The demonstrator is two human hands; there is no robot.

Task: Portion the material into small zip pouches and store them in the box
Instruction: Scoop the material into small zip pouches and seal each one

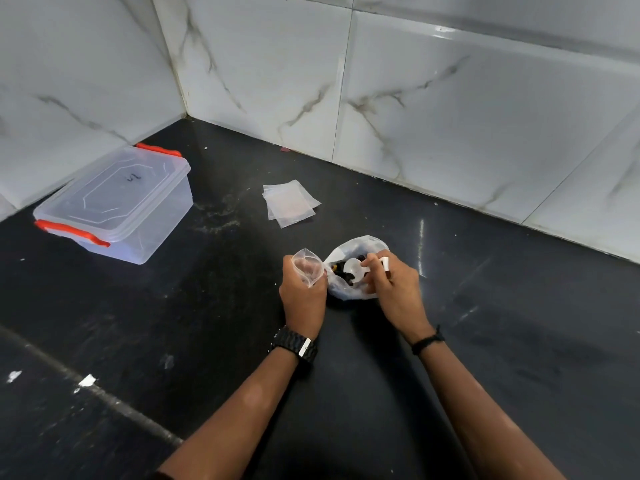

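Note:
My left hand [302,292] grips a small clear zip pouch [307,267] with its mouth held open, just left of a larger clear plastic bag [360,245] of dark material [343,270] lying on the black counter. My right hand [394,289] pinches the handle of a white plastic spoon [356,266], whose bowl sits inside the bag's mouth over the dark pieces. A small stack of flat empty zip pouches [290,202] lies farther back. The clear storage box [117,202] with red clips stands at the far left, its lid on.
The black counter [207,323] runs into a corner of white marble-look wall tiles [450,116] behind and to the left. Pale smudges and small white flecks [86,380] mark the counter's surface near the left front.

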